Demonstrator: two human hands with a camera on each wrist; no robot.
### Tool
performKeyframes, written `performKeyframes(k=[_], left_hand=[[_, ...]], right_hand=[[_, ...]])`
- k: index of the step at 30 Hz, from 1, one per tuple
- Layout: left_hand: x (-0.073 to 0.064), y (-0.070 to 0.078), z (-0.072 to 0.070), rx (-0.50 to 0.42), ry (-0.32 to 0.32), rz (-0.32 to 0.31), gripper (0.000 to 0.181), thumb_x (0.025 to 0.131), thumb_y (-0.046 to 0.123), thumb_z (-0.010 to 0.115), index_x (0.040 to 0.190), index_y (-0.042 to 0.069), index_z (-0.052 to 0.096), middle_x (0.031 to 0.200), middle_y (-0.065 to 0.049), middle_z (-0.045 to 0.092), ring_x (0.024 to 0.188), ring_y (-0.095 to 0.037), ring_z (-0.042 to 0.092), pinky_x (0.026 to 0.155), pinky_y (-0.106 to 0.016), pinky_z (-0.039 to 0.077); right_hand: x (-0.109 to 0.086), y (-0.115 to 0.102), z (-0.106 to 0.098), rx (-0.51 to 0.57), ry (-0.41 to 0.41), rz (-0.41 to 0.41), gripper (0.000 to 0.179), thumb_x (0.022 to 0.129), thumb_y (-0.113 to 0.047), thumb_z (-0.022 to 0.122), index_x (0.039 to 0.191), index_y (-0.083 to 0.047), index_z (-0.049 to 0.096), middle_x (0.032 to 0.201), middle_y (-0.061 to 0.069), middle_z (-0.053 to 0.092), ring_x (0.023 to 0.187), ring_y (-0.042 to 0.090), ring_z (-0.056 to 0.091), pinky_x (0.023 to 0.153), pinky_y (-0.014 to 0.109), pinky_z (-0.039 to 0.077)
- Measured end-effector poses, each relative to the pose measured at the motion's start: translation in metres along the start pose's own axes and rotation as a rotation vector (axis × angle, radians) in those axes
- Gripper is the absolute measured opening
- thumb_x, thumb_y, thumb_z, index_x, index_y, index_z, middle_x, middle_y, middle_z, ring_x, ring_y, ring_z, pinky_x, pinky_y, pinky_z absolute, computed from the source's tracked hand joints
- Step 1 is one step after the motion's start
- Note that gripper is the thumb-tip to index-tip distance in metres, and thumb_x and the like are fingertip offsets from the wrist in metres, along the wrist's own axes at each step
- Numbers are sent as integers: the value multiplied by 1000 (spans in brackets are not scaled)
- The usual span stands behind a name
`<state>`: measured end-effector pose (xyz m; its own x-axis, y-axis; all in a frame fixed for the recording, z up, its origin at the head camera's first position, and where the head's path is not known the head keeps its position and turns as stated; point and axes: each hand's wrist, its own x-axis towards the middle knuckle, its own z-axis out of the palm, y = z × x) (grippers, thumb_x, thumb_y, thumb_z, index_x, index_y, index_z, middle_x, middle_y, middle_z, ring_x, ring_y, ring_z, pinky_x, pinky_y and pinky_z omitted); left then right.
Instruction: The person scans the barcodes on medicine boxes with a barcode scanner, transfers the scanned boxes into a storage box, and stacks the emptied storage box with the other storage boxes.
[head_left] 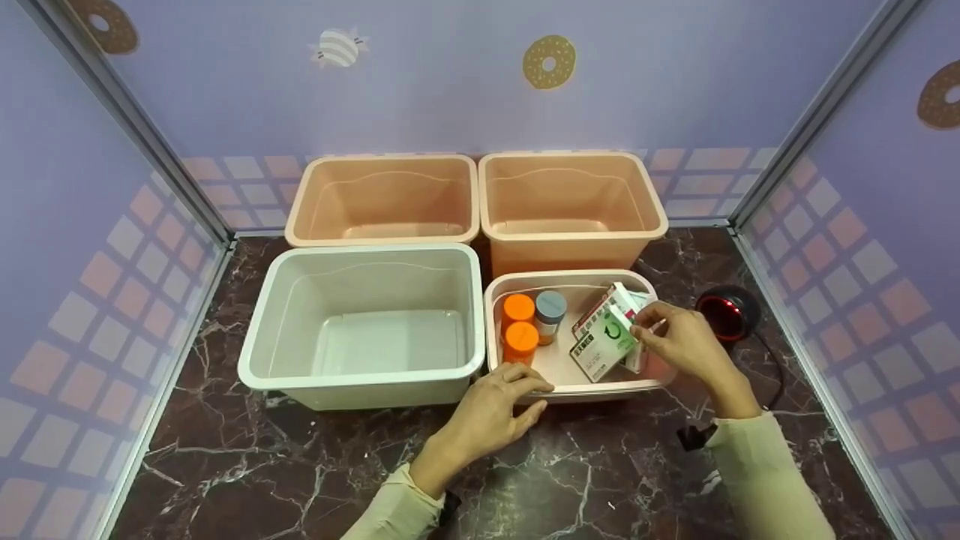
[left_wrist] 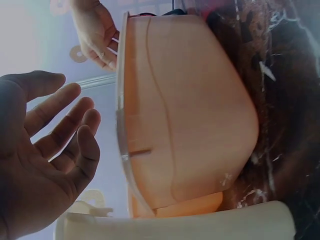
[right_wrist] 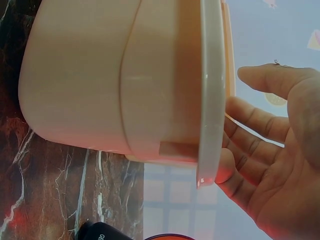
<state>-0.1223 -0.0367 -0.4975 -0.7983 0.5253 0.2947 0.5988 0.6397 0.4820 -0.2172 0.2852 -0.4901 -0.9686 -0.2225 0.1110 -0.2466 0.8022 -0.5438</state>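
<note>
Some cartons (head_left: 598,352) lean by our right hand (head_left: 688,343); can't tell if it's gripping. Our left hand (head_left: 487,409) is loose by the pink bin (head_left: 562,277), three bottles (head_left: 520,339) just beyond.

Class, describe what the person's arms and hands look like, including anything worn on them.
The left hand and right hand are ungloved. Each arm has a long, pale cream sleeve reaching the wrist, with a small black piece beside each cuff.
</note>
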Motion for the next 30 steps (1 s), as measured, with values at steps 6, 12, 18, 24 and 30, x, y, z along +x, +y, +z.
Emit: performKeyframes(k=[6,12,18,24,30], left_hand=[[-2,-7,7,-13,31,-17,20,94,27,67,112,21,73,114,7,66,108,-14,61,97,-33,52],[-3,-14,13,-35,50,-35,18,94,24,67,110,20,74,113,6,67,109,-14,61,98,-32,51],[-3,-18,18,-45,61,-45,17,94,24,67,109,21,74,113,6,67,110,-15,61,99,-32,50],[-4,-21,21,-62,74,-53,17,91,20,70,108,21,75,112,6,68,109,-16,61,99,-32,51],[-4,-24,23,-69,96,-61,16,90,18,71,106,21,75,110,6,68,107,-16,61,97,-31,51]], right_hand=[[0,-1,1,-23,-25,24,15,90,-26,72,97,-13,71,86,5,74,74,17,70,69,33,50],[1,-3,3,-42,-36,27,16,90,-27,72,97,-13,71,86,3,73,73,15,67,69,33,49],[3,-7,6,-52,-40,15,16,88,-27,74,96,-12,71,85,2,74,72,14,66,68,32,48],[4,-7,11,-36,-34,17,17,86,-22,76,97,-10,71,83,3,73,70,13,64,66,29,48],[5,-9,16,-22,-38,40,20,86,-21,76,100,-7,70,86,6,74,72,15,67,69,33,50]])
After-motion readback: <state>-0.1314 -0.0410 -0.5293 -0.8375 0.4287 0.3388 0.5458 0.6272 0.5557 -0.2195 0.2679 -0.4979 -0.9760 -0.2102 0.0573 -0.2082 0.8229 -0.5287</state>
